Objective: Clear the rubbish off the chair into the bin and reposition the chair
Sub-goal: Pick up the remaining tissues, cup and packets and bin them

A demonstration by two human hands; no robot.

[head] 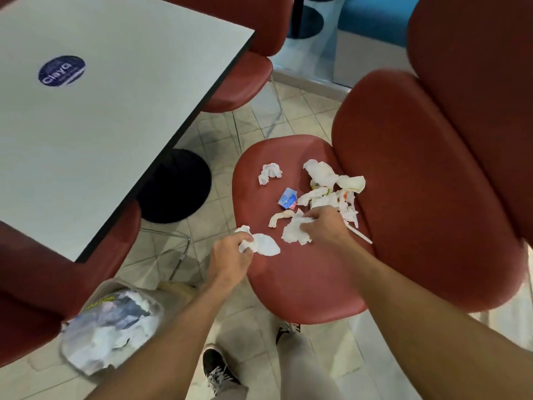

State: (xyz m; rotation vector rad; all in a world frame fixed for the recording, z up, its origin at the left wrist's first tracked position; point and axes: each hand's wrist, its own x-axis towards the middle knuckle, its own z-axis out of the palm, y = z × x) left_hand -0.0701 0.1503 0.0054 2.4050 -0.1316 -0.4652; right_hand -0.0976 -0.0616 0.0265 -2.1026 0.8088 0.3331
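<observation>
Beside the red chair (302,272), a grey table (115,111) with a black base (178,186) crowds the left, leaving tiled floor (219,140) between. On the seat lie napkins (331,186) and a blue packet (287,198); the bin (112,327) sits blurred lower left. Left hand (230,252) grips a tissue (264,245); right hand (323,223) clutches a napkin (294,233).

The red chair (302,284) stands beside the table, its seat strewn with rubbish: crumpled white tissues (320,174), one tissue ball (269,173) lying apart, a small blue packet (287,198) and a white straw (360,235). The bin (112,327), lined with clear plastic, stands on the floor at the left and holds crumpled paper.
</observation>
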